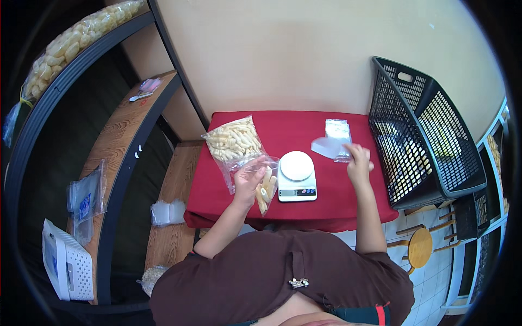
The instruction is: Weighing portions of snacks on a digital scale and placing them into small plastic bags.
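My left hand (248,183) grips the rim of a small clear plastic bag (267,191) holding several pale puffed snack sticks, just left of a white digital kitchen scale (297,175) whose round platform carries nothing. Behind that hand lies a larger clear bag (234,140) full of the same sticks, its mouth towards me. My right hand (359,161) pinches a whitish translucent scoop-like piece of plastic (327,147) by its right end, over a stack of flat clear bags (337,128). All of this is at a table with a red cloth (334,208).
A large black plastic crate (438,171) with bagged goods inside stands tilted at the table's right. To the left, a shelf rack (122,183) holds plastic bags (87,199), a white basket (67,265) and a long snack bag (69,45). A wooden stool (420,246) stands lower right.
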`<state>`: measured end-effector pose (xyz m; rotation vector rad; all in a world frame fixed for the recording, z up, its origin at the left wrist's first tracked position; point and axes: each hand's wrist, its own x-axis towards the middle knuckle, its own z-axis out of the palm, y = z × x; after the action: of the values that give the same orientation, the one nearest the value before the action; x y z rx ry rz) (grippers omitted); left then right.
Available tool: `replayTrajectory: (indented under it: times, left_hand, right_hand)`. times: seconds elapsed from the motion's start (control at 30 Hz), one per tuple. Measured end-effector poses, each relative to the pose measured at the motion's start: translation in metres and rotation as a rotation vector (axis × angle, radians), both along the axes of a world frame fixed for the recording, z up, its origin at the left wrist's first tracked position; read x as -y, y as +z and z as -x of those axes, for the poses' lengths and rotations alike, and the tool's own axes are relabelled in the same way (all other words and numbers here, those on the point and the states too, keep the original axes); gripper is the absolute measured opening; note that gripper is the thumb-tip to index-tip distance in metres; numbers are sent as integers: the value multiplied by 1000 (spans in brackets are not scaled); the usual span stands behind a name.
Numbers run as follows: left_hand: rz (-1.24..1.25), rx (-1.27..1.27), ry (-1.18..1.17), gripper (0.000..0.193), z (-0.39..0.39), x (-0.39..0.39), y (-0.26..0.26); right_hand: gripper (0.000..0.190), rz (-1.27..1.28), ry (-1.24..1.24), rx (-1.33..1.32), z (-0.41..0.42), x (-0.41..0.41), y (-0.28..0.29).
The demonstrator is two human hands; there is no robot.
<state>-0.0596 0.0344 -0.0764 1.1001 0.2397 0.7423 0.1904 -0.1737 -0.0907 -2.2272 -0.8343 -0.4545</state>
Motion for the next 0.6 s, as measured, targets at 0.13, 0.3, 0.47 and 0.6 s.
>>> replayTrajectory:
  times: [0.13, 0.3, 0.47, 0.6]
  left_hand:
    - [46, 166, -22, 46, -3, 3, -1]
    - [146, 100, -104, 46, -8, 1, -10]
    - [120, -26, -116, 46, -16, 4, -14]
    - [-1, 77, -290, 60, -25, 22, -1]
  right_hand:
    - [31, 98, -256, -246, -3, 28, -92]
    - [36, 180, -383, -183, 23, 34, -103]
    - [47, -46, 70, -31, 51, 9, -46]
    - [52, -380, 958, -847, 88, -30, 4]
